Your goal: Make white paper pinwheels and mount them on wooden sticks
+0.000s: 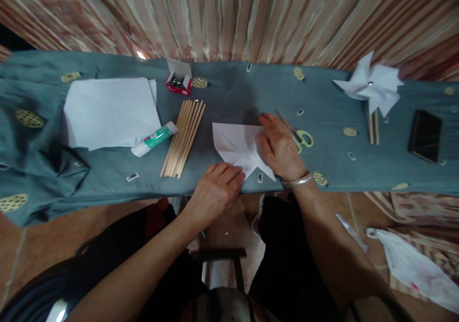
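Squarely between both hands: creased white paper square (238, 146), right hand (278, 146) flat on its right edge, left hand (215, 190) pinning near corner, fingers (233, 173) extended, gripping nothing

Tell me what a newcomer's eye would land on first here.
Both hands at the table's near edge: the left hand and right hand press on a folded white paper square. Far right stands a finished white paper pinwheel. Left of centre lie a bundle of wooden sticks and a glue tube, on grey-blue cloth.
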{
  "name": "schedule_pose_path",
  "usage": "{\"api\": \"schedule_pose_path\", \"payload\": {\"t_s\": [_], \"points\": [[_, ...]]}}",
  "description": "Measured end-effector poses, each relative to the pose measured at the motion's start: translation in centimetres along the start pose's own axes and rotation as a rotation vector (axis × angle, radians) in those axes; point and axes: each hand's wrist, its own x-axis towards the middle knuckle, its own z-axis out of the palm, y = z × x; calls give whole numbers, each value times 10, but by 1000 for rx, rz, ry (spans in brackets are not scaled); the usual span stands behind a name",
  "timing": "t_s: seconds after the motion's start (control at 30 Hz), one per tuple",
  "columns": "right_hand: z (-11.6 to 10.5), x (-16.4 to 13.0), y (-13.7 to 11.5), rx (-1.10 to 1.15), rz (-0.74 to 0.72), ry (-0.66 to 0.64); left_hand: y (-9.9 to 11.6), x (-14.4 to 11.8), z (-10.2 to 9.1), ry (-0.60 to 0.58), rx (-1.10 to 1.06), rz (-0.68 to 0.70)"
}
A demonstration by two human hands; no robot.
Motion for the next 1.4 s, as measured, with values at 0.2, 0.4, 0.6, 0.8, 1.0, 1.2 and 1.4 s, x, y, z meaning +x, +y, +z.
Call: {"api": "schedule_pose_path", "payload": {"t_s": [0.2,0.4,0.6,0.8,1.0,1.2,1.4], "points": [[-5,6,10,-165,-62,-54,-9,-4,-5,25,45,6],[-19,-10,12,-218,-77,-4,-33,-6,-9,32,107,-69],[-27,-33,7,-253,-18,-7,-39,-3,-14,143,112,-104],[-23,-38,3,-183,-67,30,-5,1,-8,77,-26,22],[-22,-44,1,-145,-106,-27,5,2,-2,-34,-18,27],[-31,-59,-3,-126,-99,-73,1,-2,-7,-28,5,25],[-39,-69,-9,-138,-112,-116,2,-5,-4,-20,57,46]]}}
